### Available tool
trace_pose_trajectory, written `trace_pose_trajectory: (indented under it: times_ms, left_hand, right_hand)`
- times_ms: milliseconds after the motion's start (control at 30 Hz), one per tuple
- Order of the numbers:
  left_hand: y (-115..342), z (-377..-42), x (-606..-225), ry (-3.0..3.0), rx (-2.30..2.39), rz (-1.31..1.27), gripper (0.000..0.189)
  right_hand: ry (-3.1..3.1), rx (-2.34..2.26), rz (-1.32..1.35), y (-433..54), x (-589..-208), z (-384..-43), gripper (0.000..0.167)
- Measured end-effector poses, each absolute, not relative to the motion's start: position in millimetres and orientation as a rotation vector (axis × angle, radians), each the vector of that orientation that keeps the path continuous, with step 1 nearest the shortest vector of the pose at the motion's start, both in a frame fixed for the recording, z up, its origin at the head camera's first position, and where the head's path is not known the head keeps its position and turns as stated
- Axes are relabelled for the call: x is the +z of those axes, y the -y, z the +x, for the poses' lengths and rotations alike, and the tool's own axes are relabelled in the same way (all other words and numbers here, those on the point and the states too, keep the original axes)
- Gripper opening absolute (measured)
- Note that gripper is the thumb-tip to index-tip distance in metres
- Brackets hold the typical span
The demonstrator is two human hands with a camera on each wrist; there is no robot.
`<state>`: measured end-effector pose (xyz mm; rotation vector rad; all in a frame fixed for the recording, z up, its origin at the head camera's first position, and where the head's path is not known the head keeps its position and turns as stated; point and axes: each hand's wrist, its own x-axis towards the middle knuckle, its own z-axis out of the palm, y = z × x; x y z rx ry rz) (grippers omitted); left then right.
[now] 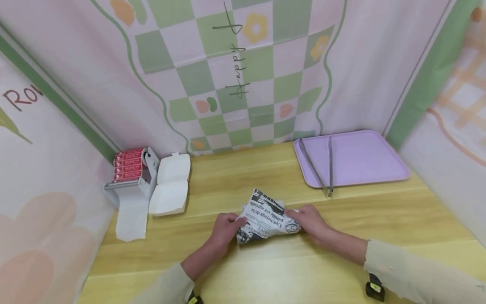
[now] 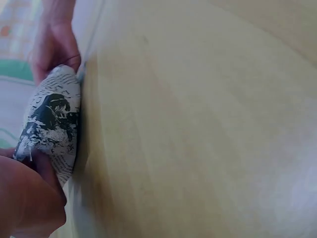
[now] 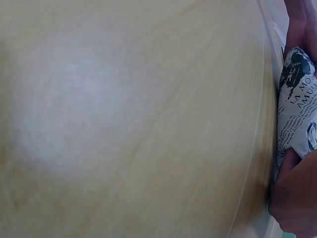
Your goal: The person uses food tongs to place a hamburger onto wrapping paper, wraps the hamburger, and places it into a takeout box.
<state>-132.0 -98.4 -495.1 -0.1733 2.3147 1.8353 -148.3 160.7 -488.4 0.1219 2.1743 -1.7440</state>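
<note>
At the far left, a pale printed cloth point(image 1: 38, 169) hangs beside you, with large peach flower shapes low down. Next comes a label dispenser point(image 1: 152, 166) holding red printed labels point(image 1: 128, 164); a white paper strip point(image 1: 132, 215) runs from its front down onto the wood-grain table point(image 1: 243, 169). Just to the right of it, a white clamshell carton point(image 1: 171, 183) lies opened out flat.

Nearer you and further right, your left hand point(image 1: 225, 230) grips the left end of a newsprint-patterned paper packet point(image 1: 265, 223), with its thumb on top of the paper. The packet is directly in front of you, between your two hands, over the near middle of the table; you cannot tell from these views whether it touches the wood. One folded corner points away from you, and black lettering and dark pictures cover the paper. Behind it hangs a checked backdrop point(image 1: 239, 63) in green and white, with "Happy" written sideways. Your right hand point(image 1: 315, 223) pinches the packet's right end, thumb also on top.

Further back to the right, metal tongs point(image 1: 330, 169) lie spread, their arms on a purple tray point(image 1: 364, 160) and their joined end past its near rim. Beyond the tray, another printed cloth point(image 1: 471, 84) hangs at your right.
</note>
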Motion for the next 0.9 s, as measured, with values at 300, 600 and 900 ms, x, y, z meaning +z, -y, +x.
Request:
trace_pose_trajectory:
  times_ms: [300, 600, 900]
  left_hand:
    - [105, -140, -490, -2.775, 1.462, 0.216, 0.018]
    - [88, -145, -464, -3.038, -0.057, 1.544, 0.041]
    - [63, -139, -463, -3.009, -0.201, 1.345, 0.052]
  right_hand:
    - [-2.306, -1.619, 0.164, -155, -483, -148, 0.049]
    - [-2.356, -1.58, 0.12, -156, -484, -150, 0.05]
    - [-2.548, -1.323, -0.15, -171, -484, -154, 0.046]
